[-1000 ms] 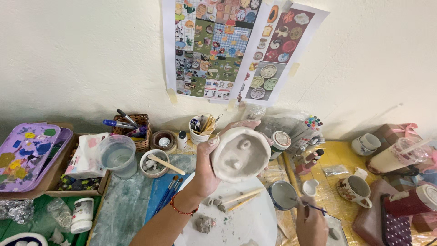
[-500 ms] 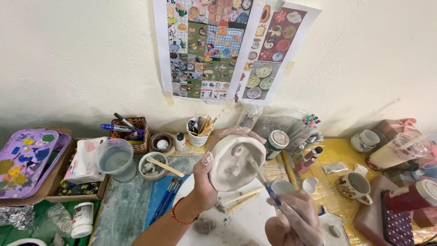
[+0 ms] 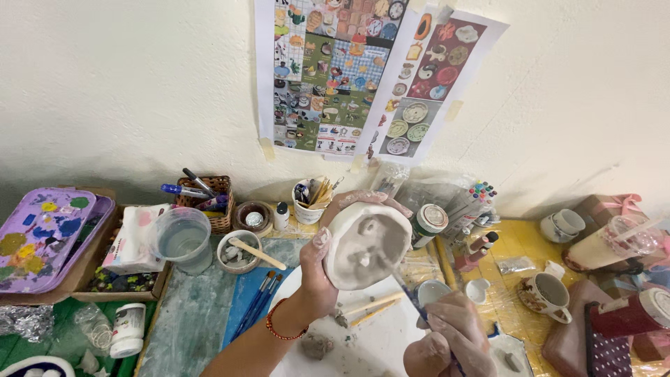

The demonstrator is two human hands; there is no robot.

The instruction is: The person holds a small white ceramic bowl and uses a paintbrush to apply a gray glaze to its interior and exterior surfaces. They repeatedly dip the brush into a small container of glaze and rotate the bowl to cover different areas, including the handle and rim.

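Item: unglazed white clay bowl [image 3: 366, 244], held upright on edge above the counter [image 3: 188, 328], its hollow turned toward the camera; small raised clay forms are seen inside it. The bowl is clasped by the left hand [image 3: 317, 276], thumb on the near-left rim, fingertips curled over the far rim. A red bead bracelet [image 3: 276, 328] is worn on that wrist.

A thin brush [image 3: 405, 290] is pinched in the right hand [image 3: 450, 342], which is closed around the handle at the near edge of the picture; the brush tip is laid against the inside of the bowl.

Below the bowl: a white round board [image 3: 377, 342] carrying wooden sticks [image 3: 370, 311] and grey clay scraps [image 3: 317, 345]. Just left of it, blue-handled brushes [image 3: 255, 307] are laid on the counter.

Further left: a small bowl with a wooden stick [image 3: 241, 251], a clear plastic cup of cloudy water [image 3: 183, 239], a woven basket of pens [image 3: 209, 199] and a purple paint-stained tray [image 3: 42, 234] at the far left.

Behind the bowl: a white cup of tools [image 3: 310, 202] and a dark jar with a white lid [image 3: 429, 223].

To the right: a set of markers [image 3: 478, 199], a patterned mug [image 3: 544, 293] on yellow covering, and a white cup [image 3: 564, 225] near the wall.

On the wall: two printed sheets of pottery pictures [image 3: 363, 77], fixed with tape.
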